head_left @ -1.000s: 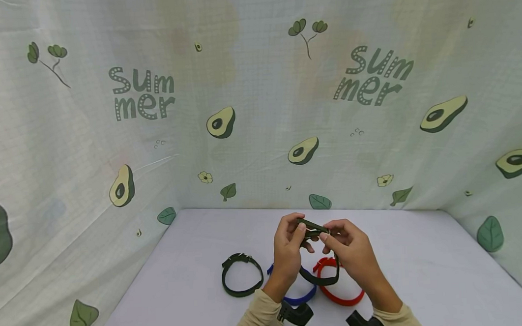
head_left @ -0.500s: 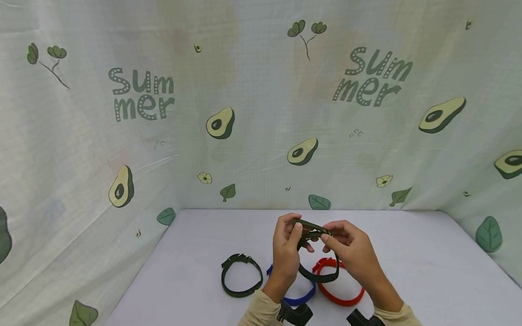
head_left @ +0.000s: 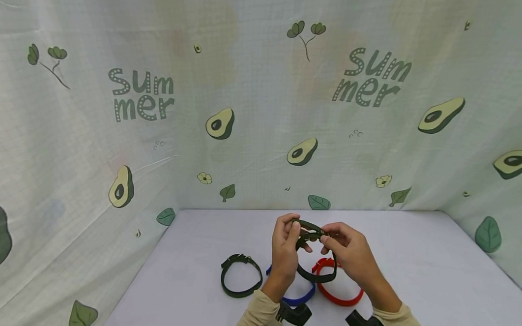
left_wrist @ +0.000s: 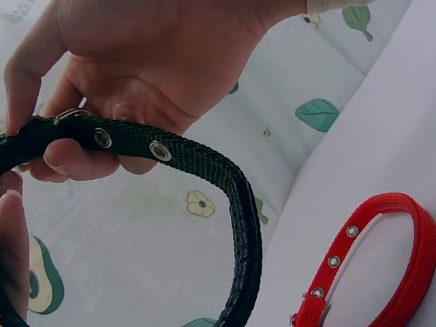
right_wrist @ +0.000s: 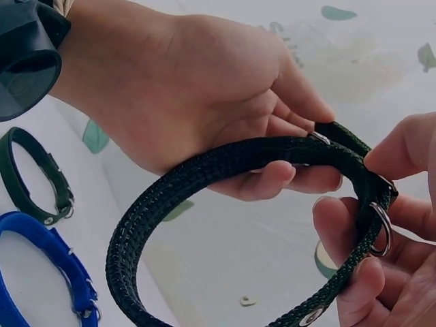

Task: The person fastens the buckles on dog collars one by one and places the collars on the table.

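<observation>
A dark green collar (head_left: 318, 278) with metal eyelets hangs as a loop between both hands, above the table. My left hand (head_left: 285, 253) pinches the strap near its end, thumb on the near side; the right wrist view shows this left hand (right_wrist: 197, 82) behind the collar (right_wrist: 204, 167). My right hand (head_left: 354, 251) pinches the collar at its metal fittings, where a D-ring (right_wrist: 383, 228) shows beside the fingers. In the left wrist view, eyelets line the collar (left_wrist: 204, 158) next to the right hand (left_wrist: 157, 61). The buckle is partly hidden by fingers.
On the white table (head_left: 194, 235) lie a second dark green collar (head_left: 243, 294) at left, a blue collar (head_left: 301, 300) under the left forearm, and a red collar (head_left: 343, 302) at right. A printed curtain (head_left: 257, 84) stands around the table.
Both hands have shifted slightly left with the collar. The strap between them bows upward more than before, and the left fingers sit a little farther left. The table's collars stay put.
</observation>
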Motion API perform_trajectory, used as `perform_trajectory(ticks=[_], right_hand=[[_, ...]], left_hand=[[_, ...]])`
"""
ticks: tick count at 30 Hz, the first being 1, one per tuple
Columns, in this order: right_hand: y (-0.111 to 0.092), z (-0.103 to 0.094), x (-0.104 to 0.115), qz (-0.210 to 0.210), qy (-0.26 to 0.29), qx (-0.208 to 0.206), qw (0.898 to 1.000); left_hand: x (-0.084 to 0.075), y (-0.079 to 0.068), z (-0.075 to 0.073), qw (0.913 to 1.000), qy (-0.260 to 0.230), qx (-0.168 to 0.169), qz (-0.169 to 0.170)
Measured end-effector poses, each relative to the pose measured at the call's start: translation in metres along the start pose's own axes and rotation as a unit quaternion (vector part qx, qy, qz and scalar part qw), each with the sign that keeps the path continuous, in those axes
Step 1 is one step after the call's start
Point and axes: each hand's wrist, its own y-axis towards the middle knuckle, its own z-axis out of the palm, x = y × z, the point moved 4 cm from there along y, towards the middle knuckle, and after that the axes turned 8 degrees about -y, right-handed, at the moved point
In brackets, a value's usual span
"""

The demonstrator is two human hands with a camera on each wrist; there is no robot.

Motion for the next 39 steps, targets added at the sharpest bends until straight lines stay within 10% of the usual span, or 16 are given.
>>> perform_trajectory(ticks=[9,27,39], right_hand=[[0.001,-0.003,-0.002,-0.005,0.003,-0.028,1.0],[0.003,-0.008,-0.004,0.033,0.056,-0.047,0.997],[0.003,-0.007,-0.003,0.045,0.085,-0.069,0.993]], left_hand=[[0.007,0.0,0.007,0.9972,0.053,0.042,-0.032],[0.004,-0.004,0.012,0.9875,0.152,0.039,0.018],[-0.032,-0.011,0.033,0.9825,0.168,0.073,0.033]])
